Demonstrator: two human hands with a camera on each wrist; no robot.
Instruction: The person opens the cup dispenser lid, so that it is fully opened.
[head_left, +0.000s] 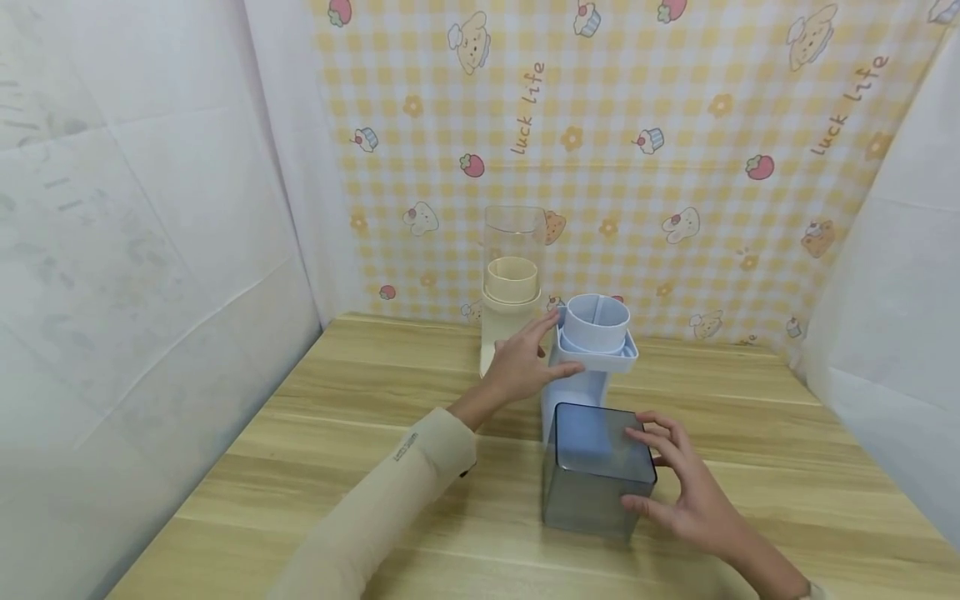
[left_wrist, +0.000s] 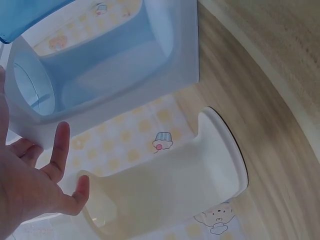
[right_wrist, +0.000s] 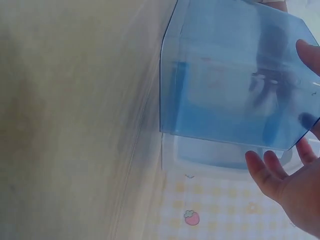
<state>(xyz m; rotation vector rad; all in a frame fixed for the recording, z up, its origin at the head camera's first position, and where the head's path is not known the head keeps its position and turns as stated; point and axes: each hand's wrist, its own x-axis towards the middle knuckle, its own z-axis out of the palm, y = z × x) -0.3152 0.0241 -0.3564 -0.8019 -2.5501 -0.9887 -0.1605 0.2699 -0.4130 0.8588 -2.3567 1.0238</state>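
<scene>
My left hand (head_left: pixel 517 364) touches the left side of the upper collar of a light-blue dispenser stand (head_left: pixel 596 361), its fingers spread and fairly straight. A round cup-like ring (head_left: pixel 597 325) rises from that collar. In front of the stand, a see-through smoky box (head_left: pixel 592 500) with a dark rim stands on the table. My right hand (head_left: pixel 686 487) holds the box at its right side, thumb on the near face and fingers at the far edge. Through the box, in the right wrist view (right_wrist: pixel 225 90), parts of the stand show. Some right fingers (right_wrist: pixel 262 172) reach past its edge.
Behind my left hand stands a cream dispenser (head_left: pixel 512 292) with a clear upper container (head_left: pixel 517 221). The wooden table (head_left: pixel 360 467) ends at a checked cloth backdrop (head_left: pixel 420 192). White sheets (head_left: pixel 172 250) hang at both sides.
</scene>
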